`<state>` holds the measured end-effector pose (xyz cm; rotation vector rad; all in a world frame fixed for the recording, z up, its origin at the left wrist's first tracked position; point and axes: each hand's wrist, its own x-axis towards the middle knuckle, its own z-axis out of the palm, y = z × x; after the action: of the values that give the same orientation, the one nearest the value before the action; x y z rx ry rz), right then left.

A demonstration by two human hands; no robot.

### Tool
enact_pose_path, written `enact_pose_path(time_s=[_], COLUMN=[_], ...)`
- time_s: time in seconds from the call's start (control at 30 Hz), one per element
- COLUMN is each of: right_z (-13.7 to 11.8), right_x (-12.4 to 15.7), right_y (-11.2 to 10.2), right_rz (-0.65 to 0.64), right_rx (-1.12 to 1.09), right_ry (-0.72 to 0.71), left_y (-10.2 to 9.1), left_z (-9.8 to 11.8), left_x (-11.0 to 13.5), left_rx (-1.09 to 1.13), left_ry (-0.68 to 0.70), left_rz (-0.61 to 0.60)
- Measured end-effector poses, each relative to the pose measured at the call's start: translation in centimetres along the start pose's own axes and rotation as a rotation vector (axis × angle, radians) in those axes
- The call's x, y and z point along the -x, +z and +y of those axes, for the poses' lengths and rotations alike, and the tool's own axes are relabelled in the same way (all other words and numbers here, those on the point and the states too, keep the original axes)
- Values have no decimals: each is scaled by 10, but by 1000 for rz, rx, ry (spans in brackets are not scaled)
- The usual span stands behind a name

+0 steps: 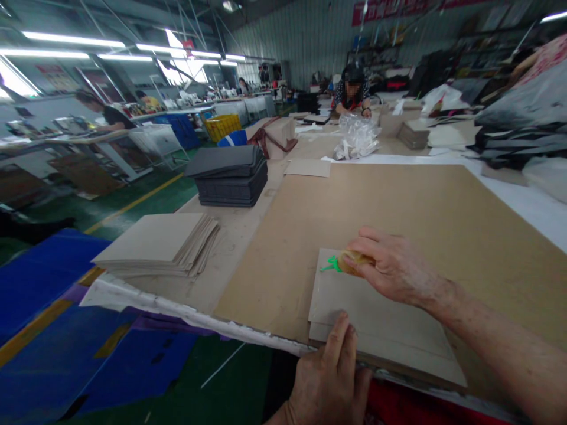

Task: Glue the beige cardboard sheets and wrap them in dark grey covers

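A grey cardboard sheet [376, 319] lies on a large brown board [398, 206] at the table's near edge. My right hand [394, 268] is closed on a tan pad or sponge with a green tip [349, 262] and presses it on the sheet's far left corner. My left hand [330, 378] rests at the sheet's near edge, its thumb flat on the cardboard; the other fingers hang over the table edge and are hidden.
A stack of grey sheets [159, 242] sits left on the table, a pile of dark sheets [230, 174] behind it. Crumpled clear plastic [357, 139] lies farther back. A person [353, 91] works at the far end. Blue panels [66, 330] cover the floor on the left.
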<state>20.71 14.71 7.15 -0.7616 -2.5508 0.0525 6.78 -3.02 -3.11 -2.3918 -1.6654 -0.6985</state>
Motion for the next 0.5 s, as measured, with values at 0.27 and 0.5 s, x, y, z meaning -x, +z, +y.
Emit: enact_pose_path(time_s=[0.27,0.5], right_z=[23,24], right_x=[-16,-23], right_y=[6,8], right_rz=[35,14], right_rx=[78,60], right_ry=[81,97], left_y=[7,13], left_z=[-4,-8], left_x=[5,9], left_rx=[6,-9], left_ry=[17,27], left_rz=[-14,-7])
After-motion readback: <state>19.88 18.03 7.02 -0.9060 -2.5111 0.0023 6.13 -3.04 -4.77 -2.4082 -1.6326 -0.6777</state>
